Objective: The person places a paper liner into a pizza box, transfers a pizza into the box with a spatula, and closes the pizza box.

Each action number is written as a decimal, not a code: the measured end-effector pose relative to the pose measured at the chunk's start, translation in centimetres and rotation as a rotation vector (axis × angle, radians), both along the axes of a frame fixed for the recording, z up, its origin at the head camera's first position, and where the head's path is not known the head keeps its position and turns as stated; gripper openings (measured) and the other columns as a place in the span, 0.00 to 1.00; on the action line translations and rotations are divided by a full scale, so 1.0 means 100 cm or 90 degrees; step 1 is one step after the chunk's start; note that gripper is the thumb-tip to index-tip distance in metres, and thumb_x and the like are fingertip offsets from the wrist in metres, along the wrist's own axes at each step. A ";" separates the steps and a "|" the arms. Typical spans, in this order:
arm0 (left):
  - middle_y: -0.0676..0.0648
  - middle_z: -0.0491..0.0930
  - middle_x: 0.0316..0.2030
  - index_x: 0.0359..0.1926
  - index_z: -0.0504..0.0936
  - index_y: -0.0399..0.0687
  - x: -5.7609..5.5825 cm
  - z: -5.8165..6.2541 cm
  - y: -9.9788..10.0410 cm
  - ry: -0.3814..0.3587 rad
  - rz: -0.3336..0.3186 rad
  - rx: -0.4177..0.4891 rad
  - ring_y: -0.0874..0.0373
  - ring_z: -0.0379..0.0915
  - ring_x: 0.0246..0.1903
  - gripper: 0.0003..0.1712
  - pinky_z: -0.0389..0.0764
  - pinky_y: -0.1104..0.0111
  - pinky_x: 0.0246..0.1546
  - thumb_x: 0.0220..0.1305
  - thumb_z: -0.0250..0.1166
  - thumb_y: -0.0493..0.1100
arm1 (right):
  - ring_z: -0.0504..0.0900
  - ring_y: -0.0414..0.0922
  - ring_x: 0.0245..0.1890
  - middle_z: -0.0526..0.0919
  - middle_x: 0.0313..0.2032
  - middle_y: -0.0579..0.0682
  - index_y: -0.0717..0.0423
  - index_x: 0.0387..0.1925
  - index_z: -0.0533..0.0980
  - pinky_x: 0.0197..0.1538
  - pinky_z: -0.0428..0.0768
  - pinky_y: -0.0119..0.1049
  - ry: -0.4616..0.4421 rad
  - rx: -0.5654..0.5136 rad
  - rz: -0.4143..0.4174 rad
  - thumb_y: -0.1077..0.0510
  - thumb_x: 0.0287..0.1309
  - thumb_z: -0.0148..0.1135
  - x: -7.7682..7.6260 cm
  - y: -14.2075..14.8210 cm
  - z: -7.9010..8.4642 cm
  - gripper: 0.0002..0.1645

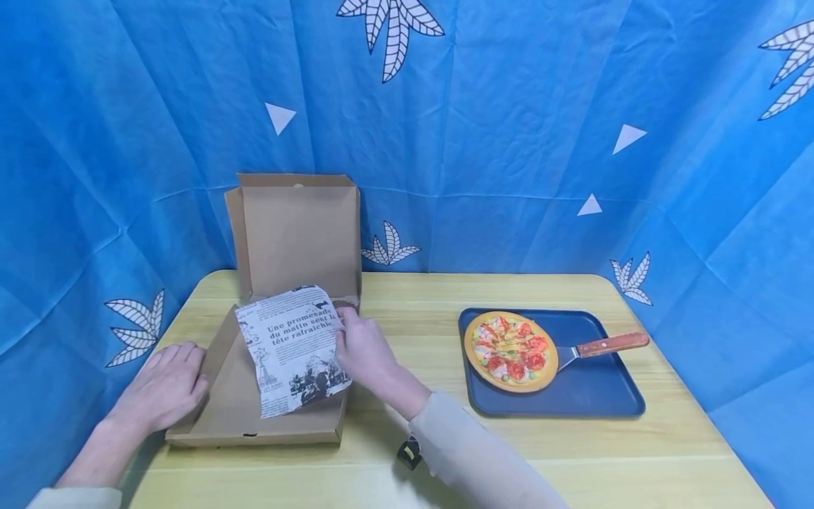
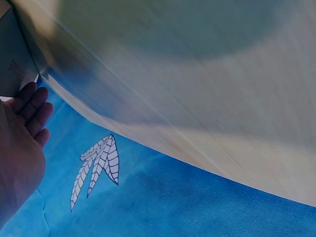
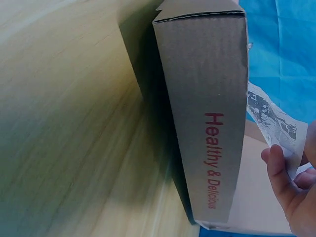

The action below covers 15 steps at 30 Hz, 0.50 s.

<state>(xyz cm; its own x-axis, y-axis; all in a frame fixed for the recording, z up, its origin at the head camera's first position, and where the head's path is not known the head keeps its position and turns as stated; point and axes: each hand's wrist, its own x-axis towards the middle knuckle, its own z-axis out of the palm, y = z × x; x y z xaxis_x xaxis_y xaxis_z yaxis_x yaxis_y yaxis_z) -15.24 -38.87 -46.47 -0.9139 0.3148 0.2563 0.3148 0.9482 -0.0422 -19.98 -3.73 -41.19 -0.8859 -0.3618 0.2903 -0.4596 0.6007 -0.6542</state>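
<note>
The right hand [image 1: 369, 353] has its grip closed on a newspaper-print paper sheet [image 1: 292, 350], thumb and fingers pinching the right edge. From that grip the sheet extends leftward, tilted, over the base of an open cardboard pizza box [image 1: 302, 237]; whether its lower edge touches the cardboard cannot be told. Its large printed lines begin "Une promenade du matin".

The left hand [image 1: 165, 385] rests against the box's left side wall, its fingers loosely extended and pinching nothing. The box's lid stands upright at the back, and the right wrist view shows red lettering [image 3: 212, 160], "Healthy & Delicious", on a side wall.

Well apart to the right, a dark blue tray [image 1: 591, 392] lies on the wood-grain counter [image 1: 413, 293]. A pizza [image 1: 511, 353] sits on its left part, touching the metal blade of a wooden-handled pizza server [image 1: 610, 345], whose handle reaches past the tray's right rim. Blue leaf-patterned cloth [image 1: 509, 106] hangs behind.
</note>
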 end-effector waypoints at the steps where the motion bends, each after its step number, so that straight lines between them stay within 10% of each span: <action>1: 0.36 0.76 0.41 0.46 0.75 0.31 0.000 0.000 0.000 -0.003 0.001 0.000 0.36 0.73 0.46 0.18 0.72 0.41 0.54 0.61 0.62 0.41 | 0.89 0.45 0.35 0.89 0.45 0.60 0.65 0.62 0.74 0.33 0.81 0.22 -0.004 0.000 0.001 0.68 0.68 0.59 0.000 0.000 -0.001 0.22; 15: 0.36 0.76 0.41 0.46 0.75 0.30 0.000 0.002 0.001 -0.012 0.004 -0.002 0.36 0.72 0.46 0.18 0.72 0.42 0.53 0.61 0.62 0.42 | 0.88 0.46 0.40 0.88 0.47 0.58 0.65 0.60 0.74 0.38 0.82 0.23 0.010 0.055 0.013 0.69 0.66 0.59 -0.005 -0.012 -0.004 0.21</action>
